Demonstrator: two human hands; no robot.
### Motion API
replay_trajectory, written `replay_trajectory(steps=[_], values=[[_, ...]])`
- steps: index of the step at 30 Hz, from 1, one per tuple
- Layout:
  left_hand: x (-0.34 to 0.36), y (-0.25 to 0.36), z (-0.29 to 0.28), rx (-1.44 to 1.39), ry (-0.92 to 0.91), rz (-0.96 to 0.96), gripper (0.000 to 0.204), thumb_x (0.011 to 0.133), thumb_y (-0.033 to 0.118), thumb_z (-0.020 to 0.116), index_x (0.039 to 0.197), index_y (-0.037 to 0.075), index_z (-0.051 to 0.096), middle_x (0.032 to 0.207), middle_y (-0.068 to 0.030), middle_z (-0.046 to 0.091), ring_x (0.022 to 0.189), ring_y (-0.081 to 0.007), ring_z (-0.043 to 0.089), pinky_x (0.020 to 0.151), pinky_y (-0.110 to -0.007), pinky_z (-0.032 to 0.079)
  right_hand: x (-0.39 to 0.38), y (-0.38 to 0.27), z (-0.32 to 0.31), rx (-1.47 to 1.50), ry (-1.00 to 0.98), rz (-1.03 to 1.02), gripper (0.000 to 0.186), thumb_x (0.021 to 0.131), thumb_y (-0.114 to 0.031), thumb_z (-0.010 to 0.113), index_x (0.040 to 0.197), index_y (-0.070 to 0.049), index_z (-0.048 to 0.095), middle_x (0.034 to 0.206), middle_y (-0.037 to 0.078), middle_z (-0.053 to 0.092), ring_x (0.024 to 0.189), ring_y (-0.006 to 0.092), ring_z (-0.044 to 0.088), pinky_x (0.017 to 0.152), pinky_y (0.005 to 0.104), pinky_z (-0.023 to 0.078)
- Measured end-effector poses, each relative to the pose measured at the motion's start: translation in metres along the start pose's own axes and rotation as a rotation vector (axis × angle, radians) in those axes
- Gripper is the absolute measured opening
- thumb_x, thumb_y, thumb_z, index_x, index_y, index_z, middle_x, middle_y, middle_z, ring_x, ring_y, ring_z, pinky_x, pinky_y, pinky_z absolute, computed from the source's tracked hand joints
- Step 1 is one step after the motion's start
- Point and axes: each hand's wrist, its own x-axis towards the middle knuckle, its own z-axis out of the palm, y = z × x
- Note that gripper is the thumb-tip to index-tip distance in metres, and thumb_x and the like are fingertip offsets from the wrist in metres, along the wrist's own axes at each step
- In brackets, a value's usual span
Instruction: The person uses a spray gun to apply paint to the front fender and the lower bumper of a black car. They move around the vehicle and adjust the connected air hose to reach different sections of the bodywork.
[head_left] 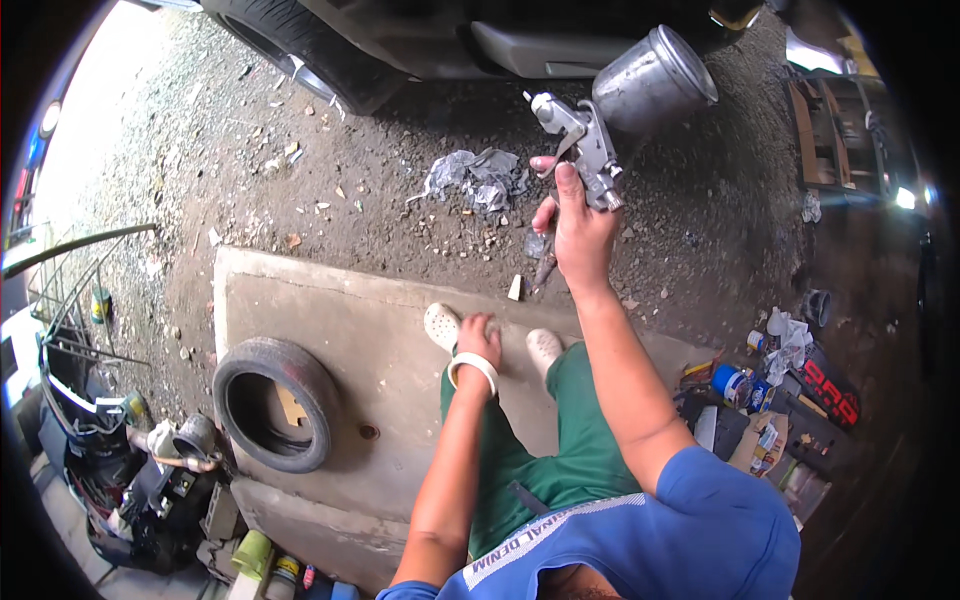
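Observation:
My right hand point(584, 232) is closed around the grip of a metal spray gun point(592, 150), held up in front of me with its thumb along the body. A dented silver paint cup point(655, 80) is attached to the gun, and the nozzle points toward the upper left, near the dark car body point(420, 40). My left hand point(480, 340) hangs low over the concrete slab, fingers loosely apart and slightly blurred, with nothing seen in it. Around that wrist sits a white ring point(474, 373) that looks like a roll of tape.
A loose tire point(276, 404) lies on the concrete slab point(390, 320) to the left. Crumpled plastic point(477, 180) rests on the gravel ahead. Cans and a blue container point(735, 384) crowd the right side; black scooter-like parts point(90, 450) stand at far left.

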Motion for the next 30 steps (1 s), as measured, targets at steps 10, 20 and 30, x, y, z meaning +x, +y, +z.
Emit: replay_trajectory(steps=[10, 20, 30], values=[[0.106, 0.045, -0.058, -0.274, 0.273, 0.269, 0.030, 0.094, 0.006, 0.063, 0.123, 0.002, 0.062, 0.117, -0.0202, 0.062, 0.104, -0.0378, 0.063, 0.092, -0.043, 0.052, 0.015, 0.092, -0.008, -0.266, -0.023, -0.355, 0.037, 0.096, -0.016, 0.072, 0.127, -0.001, 0.058, 0.100, 0.005, 0.070, 0.062, 0.0065, 0.059, 0.049, 0.0230, 0.049], [0.040, 0.041, -0.017, 0.139, -0.143, 0.700, 0.035, 0.092, 0.023, 0.067, 0.122, 0.006, 0.062, 0.095, -0.0116, 0.065, 0.088, -0.0296, 0.067, 0.076, -0.040, 0.056, 0.047, 0.305, -0.070, -0.426, 0.069, -0.334, 0.044, 0.098, -0.023, 0.069, 0.133, -0.002, 0.054, 0.094, 0.006, 0.069, 0.054, 0.0103, 0.056, 0.048, 0.0266, 0.048], [-0.006, 0.013, -0.032, 0.354, 0.039, 0.715, 0.043, 0.082, 0.017, 0.060, 0.124, 0.006, 0.064, 0.086, -0.0046, 0.060, 0.076, -0.0182, 0.062, 0.061, -0.032, 0.053, 0.099, 0.377, -0.049, -0.485, 0.048, -0.421, 0.052, 0.097, -0.032, 0.071, 0.136, -0.006, 0.050, 0.087, 0.009, 0.069, 0.051, 0.0157, 0.060, 0.049, 0.0322, 0.049]])
